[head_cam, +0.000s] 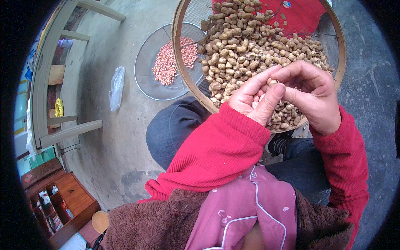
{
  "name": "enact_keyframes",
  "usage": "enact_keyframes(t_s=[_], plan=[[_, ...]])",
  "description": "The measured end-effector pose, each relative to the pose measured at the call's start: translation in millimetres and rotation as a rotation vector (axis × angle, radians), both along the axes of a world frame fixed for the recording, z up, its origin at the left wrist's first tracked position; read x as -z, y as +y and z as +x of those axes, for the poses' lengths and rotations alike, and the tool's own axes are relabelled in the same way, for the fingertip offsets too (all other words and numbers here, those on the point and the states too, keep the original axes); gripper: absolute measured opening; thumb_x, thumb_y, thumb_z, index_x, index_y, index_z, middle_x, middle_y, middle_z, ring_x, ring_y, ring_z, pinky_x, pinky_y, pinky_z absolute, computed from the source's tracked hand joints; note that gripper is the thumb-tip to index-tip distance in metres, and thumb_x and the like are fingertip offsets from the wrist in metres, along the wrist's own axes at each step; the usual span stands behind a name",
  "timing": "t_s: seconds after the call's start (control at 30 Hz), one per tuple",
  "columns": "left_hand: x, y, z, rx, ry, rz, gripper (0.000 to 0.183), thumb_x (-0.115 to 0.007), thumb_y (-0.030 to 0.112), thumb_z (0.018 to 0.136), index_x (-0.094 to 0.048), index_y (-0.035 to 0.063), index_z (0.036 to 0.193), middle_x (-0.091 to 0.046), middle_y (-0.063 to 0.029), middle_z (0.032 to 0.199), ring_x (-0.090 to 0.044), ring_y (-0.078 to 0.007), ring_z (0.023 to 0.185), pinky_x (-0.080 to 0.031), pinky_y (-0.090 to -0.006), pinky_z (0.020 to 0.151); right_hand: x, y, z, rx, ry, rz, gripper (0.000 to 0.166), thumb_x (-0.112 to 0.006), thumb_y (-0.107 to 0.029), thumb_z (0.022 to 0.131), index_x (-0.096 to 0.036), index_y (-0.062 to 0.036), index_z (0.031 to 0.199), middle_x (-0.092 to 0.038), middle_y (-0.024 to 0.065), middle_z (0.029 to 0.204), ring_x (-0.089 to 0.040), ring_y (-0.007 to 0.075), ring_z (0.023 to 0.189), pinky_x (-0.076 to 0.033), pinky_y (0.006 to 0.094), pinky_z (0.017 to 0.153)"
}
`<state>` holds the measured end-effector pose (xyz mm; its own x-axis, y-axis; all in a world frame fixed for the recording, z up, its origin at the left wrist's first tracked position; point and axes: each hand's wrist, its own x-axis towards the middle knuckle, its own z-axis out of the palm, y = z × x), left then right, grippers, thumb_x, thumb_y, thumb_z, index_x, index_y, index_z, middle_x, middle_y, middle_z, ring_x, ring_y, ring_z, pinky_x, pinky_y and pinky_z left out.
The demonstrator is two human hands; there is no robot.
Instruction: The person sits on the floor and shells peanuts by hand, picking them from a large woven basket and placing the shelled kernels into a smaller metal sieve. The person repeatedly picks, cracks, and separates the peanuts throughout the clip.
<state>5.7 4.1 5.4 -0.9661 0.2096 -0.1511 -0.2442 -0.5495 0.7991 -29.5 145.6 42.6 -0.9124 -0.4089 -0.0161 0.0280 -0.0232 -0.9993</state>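
Note:
My left hand (245, 93) is cupped over the near part of a round wood-rimmed sieve (343, 50). Several pink shelled peanut kernels (256, 99) lie in its palm, partly covered by the thumb. My right hand (315, 90) meets it fingertip to fingertip, and a peanut pod (273, 82) is pinched between them. Beneath both hands, a heap of unshelled peanuts (231, 59) fills much of the sieve. Left of that, pink kernels (168, 62) rest in a shallow wire-mesh basket (147, 84), which the sieve's rim partly overlaps in view.
A red sheet (297, 15) lies at the sieve's far side. On the concrete floor at left is a clear plastic bag (117, 89), near a pale wooden frame with legs (75, 132). A wooden cabinet (73, 195) stands lower left. My knee (168, 131) is beside the sieve.

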Motion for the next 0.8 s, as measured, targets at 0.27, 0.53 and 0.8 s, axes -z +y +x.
enact_keyframes(t_s=[0.27, 0.53, 0.8], plan=[[-14, 0, 2, -0.064, -0.080, -0.070, 0.033, -0.052, 0.019, 0.089, -0.052, 0.0012, 0.117, -0.059, -0.0031, 0.088, -0.047, -0.0008, 0.064, -0.037, -0.0145, 0.052, -3, -4, 4, 0.015, -0.021, -0.008, 0.011, -0.060, 0.003, 0.077, -0.060, 0.0027, 0.088, -0.062, 0.0080, 0.089, -0.059, 0.0114, 0.079, -0.048, 0.0240, 0.071], [-10, -6, 1, -0.047, -0.121, 0.041, 0.035, -0.043, 0.027, 0.093, -0.053, 0.0014, 0.115, -0.049, 0.0032, 0.067, -0.037, -0.0008, 0.049, -0.030, -0.0142, 0.043, -2, -4, 5, 0.017, -0.060, -0.047, 0.016, -0.060, 0.004, 0.076, -0.060, 0.0028, 0.092, -0.062, 0.0106, 0.094, -0.060, 0.0132, 0.083, -0.049, 0.0265, 0.078], [2, -2, -5, -0.068, -0.186, 0.407, 0.029, -0.041, 0.027, 0.093, -0.048, 0.0075, 0.114, -0.049, 0.0008, 0.069, -0.035, -0.0042, 0.042, -0.029, -0.0175, 0.036, 7, -4, 3, 0.082, -0.292, -0.226, 0.020, -0.059, -0.004, 0.080, -0.059, -0.0020, 0.099, -0.062, 0.0055, 0.095, -0.057, 0.0093, 0.082, -0.045, 0.0227, 0.073]])
